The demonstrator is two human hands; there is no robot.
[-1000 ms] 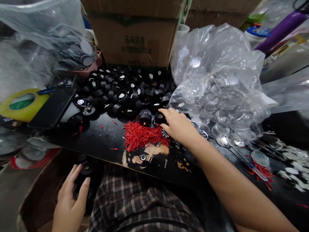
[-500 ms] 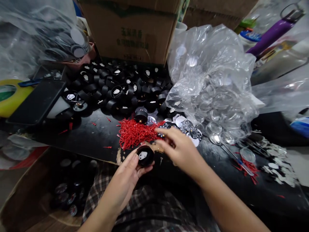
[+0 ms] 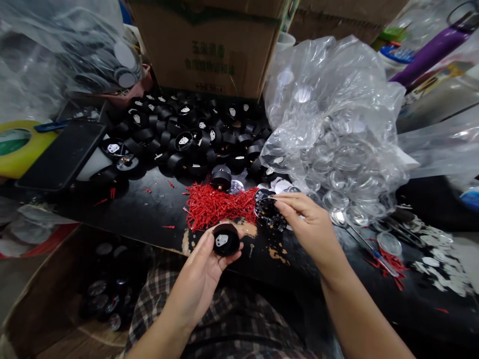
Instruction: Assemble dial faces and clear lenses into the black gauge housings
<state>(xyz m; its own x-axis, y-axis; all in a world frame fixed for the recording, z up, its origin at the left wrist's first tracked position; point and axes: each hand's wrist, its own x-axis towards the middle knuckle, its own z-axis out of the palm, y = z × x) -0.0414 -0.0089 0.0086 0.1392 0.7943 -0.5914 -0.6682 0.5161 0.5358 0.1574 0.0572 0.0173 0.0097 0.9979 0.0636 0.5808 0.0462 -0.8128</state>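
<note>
My left hand (image 3: 204, 271) is wrapped round a black round gauge case (image 3: 226, 240), its open face up with a white plate inside. To the right, my right hand (image 3: 309, 219) pinches the edge of a thin dark dial disc (image 3: 266, 203). Just beneath that disc lie more printed dial discs (image 3: 276, 222), some black and some white. A heap of small red pointers (image 3: 220, 207) sits between the hands and the pile of black cases (image 3: 175, 134). One upright black case (image 3: 220, 178) stands at the heap's back edge.
A clear plastic bag (image 3: 337, 124) full of transparent lenses stands right of the pile, with a cardboard box (image 3: 209, 50) behind. On the left are a phone (image 3: 62, 157) and yellow tape (image 3: 22, 149). White pieces (image 3: 443, 259) and a pen-like tool (image 3: 385, 263) lie far right.
My right hand has moved right from the red pointers and dial discs and now pinches a dial disc. The left hand still holds the case, almost unmoved.
</note>
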